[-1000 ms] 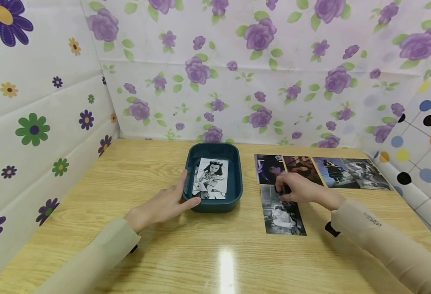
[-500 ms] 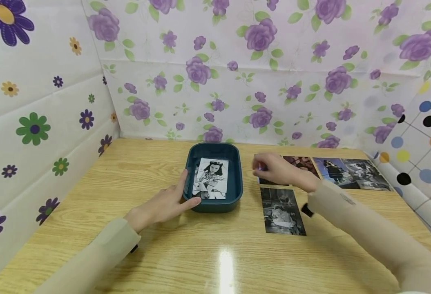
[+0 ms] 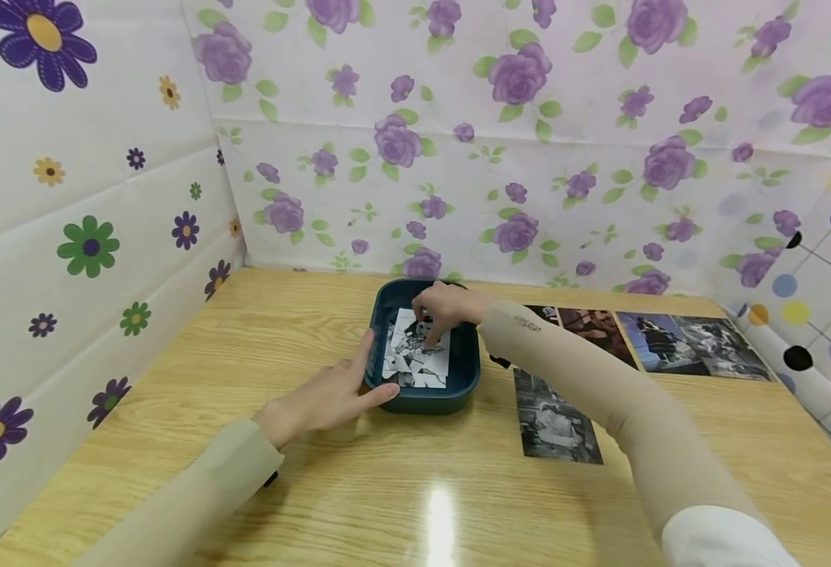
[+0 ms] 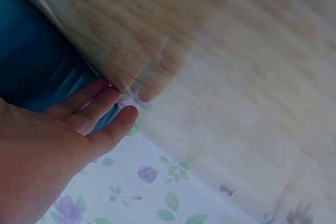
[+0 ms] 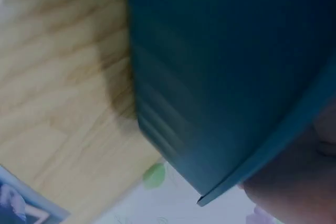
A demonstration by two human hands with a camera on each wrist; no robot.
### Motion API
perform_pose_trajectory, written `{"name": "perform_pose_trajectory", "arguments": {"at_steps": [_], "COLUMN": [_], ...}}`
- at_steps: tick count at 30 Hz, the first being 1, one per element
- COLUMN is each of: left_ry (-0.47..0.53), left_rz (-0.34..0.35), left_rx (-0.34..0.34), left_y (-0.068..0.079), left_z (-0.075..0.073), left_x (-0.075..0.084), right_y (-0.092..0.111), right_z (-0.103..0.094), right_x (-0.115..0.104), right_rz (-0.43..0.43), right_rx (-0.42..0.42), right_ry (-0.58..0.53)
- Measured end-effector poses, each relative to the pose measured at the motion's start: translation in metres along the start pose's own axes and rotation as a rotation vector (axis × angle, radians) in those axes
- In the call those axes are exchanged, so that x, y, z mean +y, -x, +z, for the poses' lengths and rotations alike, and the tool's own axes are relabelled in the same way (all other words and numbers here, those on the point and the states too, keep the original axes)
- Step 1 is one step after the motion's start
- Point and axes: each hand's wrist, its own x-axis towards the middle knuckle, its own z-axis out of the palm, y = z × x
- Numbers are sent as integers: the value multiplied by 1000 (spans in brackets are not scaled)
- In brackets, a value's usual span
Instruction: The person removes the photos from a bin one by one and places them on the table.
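Observation:
A dark teal tray (image 3: 425,403) with rounded corners stands on the table, holding overlapping black-and-white photo prints (image 3: 418,372); the top one shows a portrait. My left hand (image 3: 333,394) rests against the tray's near left side, thumb at the front rim and straight fingers along the wall, as the left wrist view also shows beside the teal wall (image 4: 37,56). My right hand (image 3: 447,305) reaches over the right rim, its thumb and finger spread apart over the top print's upper part. In the right wrist view that hand (image 5: 299,177) is mostly hidden behind the tray wall (image 5: 210,77).
Right of the tray, a black-and-white print (image 3: 557,425) lies alone on the wooden table (image 3: 358,504). Behind it runs a row of several prints (image 3: 659,342), partly covered by my right sleeve (image 3: 585,370). A floral cloth (image 3: 394,197) hangs behind the table.
My right hand has moved left, from the lone print past the leftmost print of the row, into the tray. The left hand keeps its place at the tray. The head view has shifted slightly.

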Motion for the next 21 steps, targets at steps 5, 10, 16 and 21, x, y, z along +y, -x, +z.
{"name": "perform_pose_trajectory", "arguments": {"at_steps": [5, 10, 16, 21], "left_ry": [2, 2, -4, 1], "left_rz": [16, 21, 20, 22], "left_rx": [2, -1, 1, 6], "left_y": [0, 0, 1, 1], "left_z": [0, -1, -1, 0], "left_x": [2, 1, 0, -1], "right_y": [-7, -9, -8, -6], "right_z": [3, 4, 8, 13], "right_x": [2, 4, 3, 4], "right_rz": [88, 120, 130, 95], "right_rx": [-65, -84, -94, -14], "right_ry": [47, 56, 27, -68]}}
